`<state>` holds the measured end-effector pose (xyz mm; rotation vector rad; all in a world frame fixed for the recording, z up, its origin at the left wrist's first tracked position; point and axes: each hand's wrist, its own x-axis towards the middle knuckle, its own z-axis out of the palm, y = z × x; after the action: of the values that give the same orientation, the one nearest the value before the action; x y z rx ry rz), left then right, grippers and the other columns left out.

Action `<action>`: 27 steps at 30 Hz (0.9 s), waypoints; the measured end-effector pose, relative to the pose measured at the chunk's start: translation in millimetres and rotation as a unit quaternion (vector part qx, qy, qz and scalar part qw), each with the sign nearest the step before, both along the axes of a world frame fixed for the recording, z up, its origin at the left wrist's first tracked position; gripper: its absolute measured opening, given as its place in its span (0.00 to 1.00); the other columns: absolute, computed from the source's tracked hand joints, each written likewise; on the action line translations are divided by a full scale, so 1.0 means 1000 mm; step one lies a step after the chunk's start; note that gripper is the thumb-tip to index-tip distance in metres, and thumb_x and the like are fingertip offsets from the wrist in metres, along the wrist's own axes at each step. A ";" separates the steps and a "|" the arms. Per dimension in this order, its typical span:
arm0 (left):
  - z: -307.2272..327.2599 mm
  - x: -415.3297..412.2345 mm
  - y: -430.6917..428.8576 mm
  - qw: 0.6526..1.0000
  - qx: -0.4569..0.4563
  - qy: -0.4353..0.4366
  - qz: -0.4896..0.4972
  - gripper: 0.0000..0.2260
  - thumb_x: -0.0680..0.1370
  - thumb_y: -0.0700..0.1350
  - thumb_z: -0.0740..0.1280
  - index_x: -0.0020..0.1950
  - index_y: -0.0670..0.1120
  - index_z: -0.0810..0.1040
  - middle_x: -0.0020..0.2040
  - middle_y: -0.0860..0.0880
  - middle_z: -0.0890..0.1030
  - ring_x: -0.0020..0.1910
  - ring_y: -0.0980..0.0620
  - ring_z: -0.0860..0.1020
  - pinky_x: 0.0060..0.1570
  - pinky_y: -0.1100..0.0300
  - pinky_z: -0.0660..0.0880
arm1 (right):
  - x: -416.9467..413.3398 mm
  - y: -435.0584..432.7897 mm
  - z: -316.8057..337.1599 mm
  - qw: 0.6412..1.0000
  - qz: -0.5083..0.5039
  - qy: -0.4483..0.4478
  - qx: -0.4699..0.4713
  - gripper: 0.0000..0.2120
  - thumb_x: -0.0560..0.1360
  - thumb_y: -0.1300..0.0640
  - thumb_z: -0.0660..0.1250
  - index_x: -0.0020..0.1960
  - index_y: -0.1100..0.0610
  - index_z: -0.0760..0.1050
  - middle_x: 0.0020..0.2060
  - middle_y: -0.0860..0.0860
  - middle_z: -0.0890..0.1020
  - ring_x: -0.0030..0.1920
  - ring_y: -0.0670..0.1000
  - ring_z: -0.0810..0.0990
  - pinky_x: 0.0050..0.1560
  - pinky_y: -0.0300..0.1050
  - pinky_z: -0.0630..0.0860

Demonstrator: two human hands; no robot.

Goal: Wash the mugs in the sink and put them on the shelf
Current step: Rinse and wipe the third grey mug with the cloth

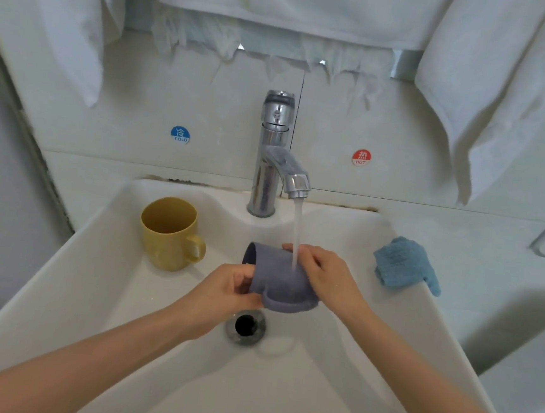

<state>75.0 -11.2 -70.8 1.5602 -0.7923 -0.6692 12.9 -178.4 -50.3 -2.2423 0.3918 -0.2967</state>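
A grey-blue mug (pixel 275 277) lies on its side over the white sink (pixel 100 277), its mouth to the left and its handle down. Water from the chrome tap (pixel 273 160) runs onto its side. My left hand (pixel 228 286) grips the mug at its rim. My right hand (pixel 324 273) is wrapped around its base end. A yellow mug (pixel 170 232) stands upright on the sink's left ledge, handle to the right.
A blue cloth (pixel 403 264) lies on the sink's right rim. The open drain (pixel 246 326) sits just below the held mug. White towels (pixel 506 78) hang above and at the right. Cold and hot stickers flank the tap on the tiled wall.
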 end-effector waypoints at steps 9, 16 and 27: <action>-0.001 0.002 0.002 0.999 -0.034 0.038 0.010 0.12 0.72 0.37 0.68 0.55 0.41 0.80 0.50 0.46 0.84 0.50 0.51 0.82 0.49 0.65 0.76 | -0.001 0.002 -0.004 0.998 0.007 -0.035 0.044 0.12 0.77 0.51 0.63 0.59 0.52 0.77 0.52 0.47 0.79 0.56 0.48 0.77 0.53 0.33 0.72; -0.001 0.000 0.002 0.996 -0.063 0.061 0.007 0.13 0.71 0.37 0.68 0.54 0.39 0.79 0.50 0.45 0.84 0.49 0.52 0.82 0.47 0.66 0.76 | 0.000 -0.003 -0.011 0.996 0.019 -0.016 0.087 0.20 0.70 0.45 0.71 0.59 0.47 0.71 0.53 0.46 0.78 0.53 0.48 0.78 0.51 0.41 0.77; 0.013 -0.003 -0.006 0.970 -0.111 0.216 0.030 0.11 0.79 0.42 0.61 0.60 0.42 0.75 0.53 0.45 0.83 0.50 0.49 0.82 0.43 0.62 0.79 | 0.001 -0.001 -0.012 0.994 0.070 -0.080 0.040 0.14 0.82 0.54 0.50 0.58 0.47 0.73 0.57 0.48 0.75 0.56 0.43 0.73 0.52 0.20 0.64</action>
<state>71.6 -17.4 -57.4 1.1726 -0.4704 -0.8104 13.6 -179.7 -62.1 -2.1381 0.1573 -0.3757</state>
